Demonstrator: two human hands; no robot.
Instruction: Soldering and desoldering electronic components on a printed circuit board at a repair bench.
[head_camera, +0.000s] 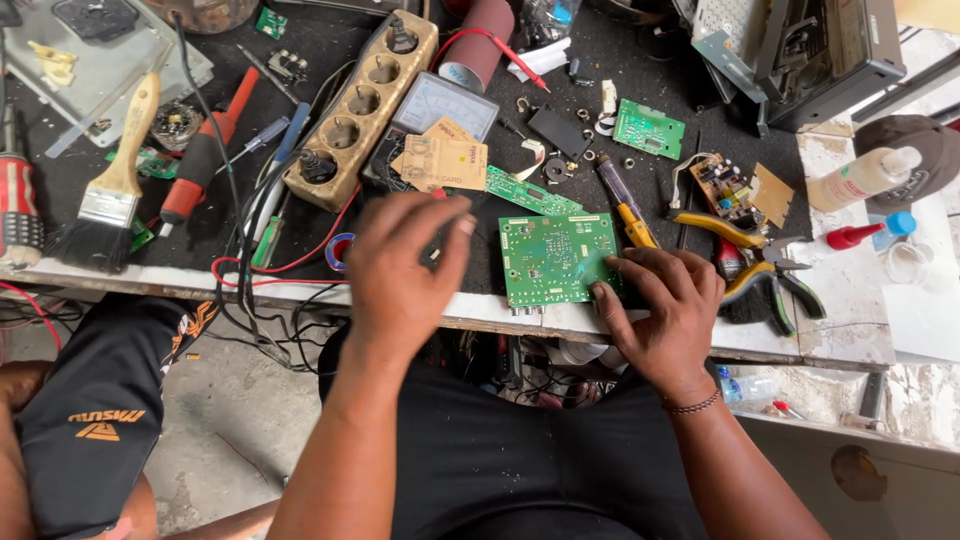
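Note:
A green circuit board (556, 258) lies flat near the front edge of the black-topped workbench (320, 50). My right hand (665, 305) rests at the board's right edge, fingertips pressing on its lower right corner. My left hand (402, 270) hovers left of the board with fingers loosely spread and nothing in it, over a roll of blue tape (338, 250). A yellow-handled screwdriver (624, 204) lies just behind my right hand.
A beige power strip (362, 105), an analogue meter (443, 103) with brown cards, a paintbrush (113, 180), red-handled tools (205, 150), yellow pliers (745, 262), small green boards (648, 128), a white bottle (862, 178) and tangled wires crowd the bench. Another person's knee (95, 400) is at lower left.

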